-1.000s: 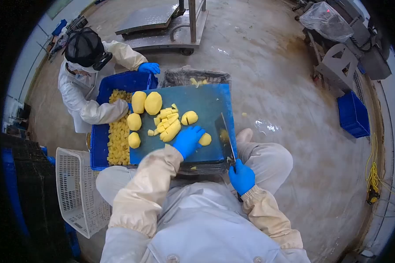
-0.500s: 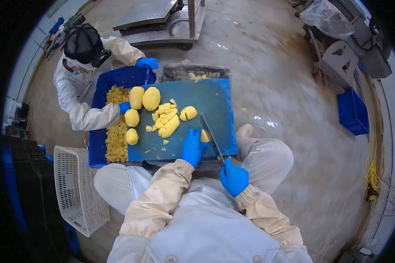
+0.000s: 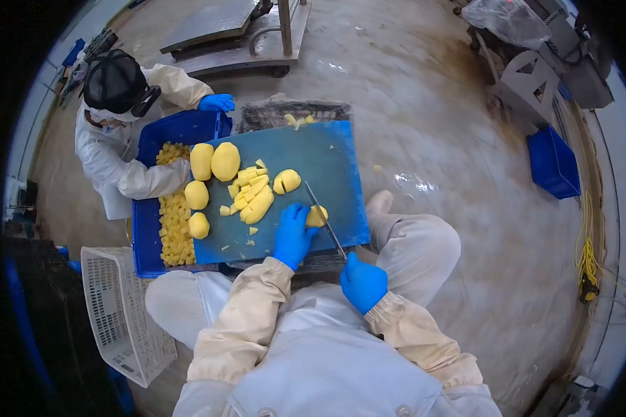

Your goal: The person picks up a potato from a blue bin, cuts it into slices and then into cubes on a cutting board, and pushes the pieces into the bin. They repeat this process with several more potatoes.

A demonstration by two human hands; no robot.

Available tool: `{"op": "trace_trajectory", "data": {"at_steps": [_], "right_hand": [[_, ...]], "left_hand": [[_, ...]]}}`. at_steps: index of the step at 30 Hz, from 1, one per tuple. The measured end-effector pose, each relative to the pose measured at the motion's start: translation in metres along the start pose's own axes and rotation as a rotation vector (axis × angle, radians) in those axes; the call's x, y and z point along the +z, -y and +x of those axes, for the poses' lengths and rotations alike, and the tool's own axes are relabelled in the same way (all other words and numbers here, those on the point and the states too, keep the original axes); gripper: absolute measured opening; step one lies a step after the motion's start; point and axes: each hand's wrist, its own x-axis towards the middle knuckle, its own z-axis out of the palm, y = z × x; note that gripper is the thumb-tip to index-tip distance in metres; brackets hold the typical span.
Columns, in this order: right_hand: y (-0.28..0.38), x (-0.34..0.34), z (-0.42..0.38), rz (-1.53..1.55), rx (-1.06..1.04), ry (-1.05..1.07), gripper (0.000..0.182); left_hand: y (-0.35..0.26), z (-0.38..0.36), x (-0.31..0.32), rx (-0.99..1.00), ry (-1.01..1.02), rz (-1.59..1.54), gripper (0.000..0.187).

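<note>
My right hand [image 3: 364, 283], in a blue glove, is closed round the handle of a knife [image 3: 325, 221]. The blade stands at a yellow potato piece [image 3: 316, 217] near the right side of the blue cutting board [image 3: 341, 149]. Fingers of my left hand [image 3: 293, 235], gloved too, rest against that piece from the left. Left of the blade tip lies a cut potato [image 3: 286, 181]. Sliced chunks [image 3: 256, 198] are piled mid-board. Whole peeled potatoes [image 3: 225, 162] sit along the board's left side.
A co-worker [image 3: 118, 132] has one arm in a blue crate [image 3: 146, 240] of potato cubes. A lined bin [image 3: 257, 115] stands behind the board, a white basket [image 3: 122, 313] at lower left. A metal cart [image 3: 222, 35] and a blue bin [image 3: 553, 163] are farther off.
The knife blade has moved onto the potato piece, and more of the piece shows beside my left fingers. The co-worker's hand has gone down into the crate. The whole view has shifted slightly.
</note>
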Motion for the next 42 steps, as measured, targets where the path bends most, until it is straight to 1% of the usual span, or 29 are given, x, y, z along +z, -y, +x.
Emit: {"op": "trace_trajectory", "data": {"at_steps": [1, 3, 5, 10, 15, 17, 21, 23, 24, 26, 28, 29, 30, 33, 35, 39, 42], "right_hand": [[0.001, -0.002, 0.001, 0.001, -0.005, 0.008, 0.018], [0.003, -0.004, 0.001, 0.003, -0.009, 0.023, 0.018], [0.005, -0.007, 0.003, 0.013, 0.01, 0.05, 0.012], [0.011, -0.011, 0.003, -0.016, 0.014, 0.057, 0.014], [0.007, -0.005, 0.012, -0.019, 0.02, 0.094, 0.016], [-0.002, 0.018, 0.027, 0.001, 0.01, 0.062, 0.015], [-0.011, 0.032, 0.025, 0.054, 0.0, 0.012, 0.014], [-0.017, 0.03, 0.022, 0.079, -0.104, -0.139, 0.014], [-0.012, 0.024, 0.019, 0.078, -0.112, -0.142, 0.014], [-0.002, 0.012, 0.005, 0.091, -0.018, -0.068, 0.013], [0.004, 0.008, -0.004, 0.074, -0.018, -0.035, 0.014], [0.005, 0.007, -0.007, 0.053, -0.018, -0.004, 0.015], [0.007, 0.005, -0.009, 0.052, -0.017, -0.01, 0.015], [0.012, 0.003, -0.013, 0.042, -0.036, -0.004, 0.015], [0.015, 0.001, -0.013, 0.021, 0.022, 0.048, 0.015], [0.017, 0.002, -0.013, 0.028, 0.014, 0.035, 0.016], [0.021, -0.003, -0.012, 0.02, 0.027, 0.082, 0.017]], "left_hand": [[0.003, 0.001, -0.001, -0.002, 0.007, -0.003, 0.04], [0.006, 0.003, -0.006, 0.083, 0.077, -0.027, 0.037], [0.004, 0.007, -0.008, 0.077, 0.09, -0.031, 0.036], [0.006, 0.012, -0.009, 0.07, 0.137, -0.041, 0.035], [0.008, 0.013, -0.008, 0.097, 0.124, -0.052, 0.033], [0.008, 0.009, -0.007, 0.091, 0.126, -0.043, 0.033], [0.009, 0.01, -0.008, 0.106, 0.099, -0.042, 0.033], [0.013, 0.005, -0.005, 0.107, 0.035, -0.081, 0.031], [0.013, 0.002, -0.005, 0.094, -0.012, -0.122, 0.029], [0.015, -0.005, -0.005, 0.069, -0.014, -0.143, 0.028], [0.016, -0.007, -0.004, 0.055, -0.014, -0.164, 0.026], [0.017, -0.008, -0.002, 0.062, -0.01, -0.123, 0.026], [0.017, -0.007, -0.001, 0.068, -0.006, -0.083, 0.026], [0.017, -0.007, 0.0, 0.078, -0.016, -0.091, 0.026], [0.017, -0.007, 0.0, 0.077, -0.018, -0.091, 0.026], [0.015, -0.006, 0.0, 0.074, -0.022, -0.098, 0.023], [0.016, -0.005, -0.001, 0.081, -0.014, -0.097, 0.022]]}}
